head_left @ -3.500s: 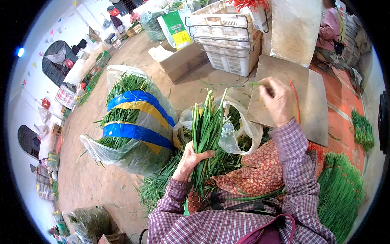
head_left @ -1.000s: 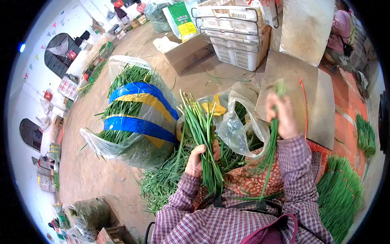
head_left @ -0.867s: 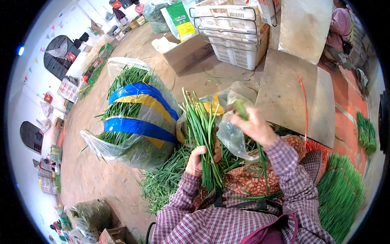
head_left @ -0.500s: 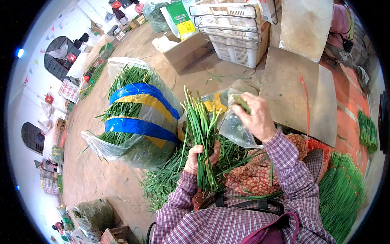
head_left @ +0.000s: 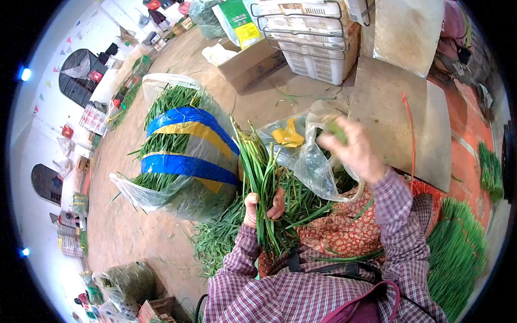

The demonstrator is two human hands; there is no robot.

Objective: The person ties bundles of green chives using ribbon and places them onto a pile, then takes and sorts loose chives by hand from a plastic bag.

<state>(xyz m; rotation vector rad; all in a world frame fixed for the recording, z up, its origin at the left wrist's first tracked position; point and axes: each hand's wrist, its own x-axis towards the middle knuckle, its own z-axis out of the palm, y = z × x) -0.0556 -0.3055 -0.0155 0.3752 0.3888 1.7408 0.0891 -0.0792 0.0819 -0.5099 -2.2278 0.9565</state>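
My left hand (head_left: 262, 209) is wrapped round a bunch of green stalks (head_left: 260, 167), pale ends up, in front of my body. To its right my right hand (head_left: 358, 148) is raised and blurred, its fingers closed on a small green piece (head_left: 337, 131). Below that hand lies a clear plastic bag (head_left: 315, 169) with a yellow patch (head_left: 288, 133). Loose green leaves (head_left: 215, 237) are heaped under and around my left hand. A red patterned cloth (head_left: 342, 231) covers my lap.
A taped clear bag of greens (head_left: 186, 156) stands at the left. Ahead are a cardboard box (head_left: 250, 67) and stacked white crates (head_left: 309, 62). A flat board (head_left: 385, 118) with a red string (head_left: 409, 129) lies at the right, above bundled greens (head_left: 458, 258). A person in pink (head_left: 451, 32) is partly visible.
Long stalks hung from my right hand about a second ago; now only a small green piece shows there. My left hand still holds the bunch, which now leans left. The view has shifted slightly.
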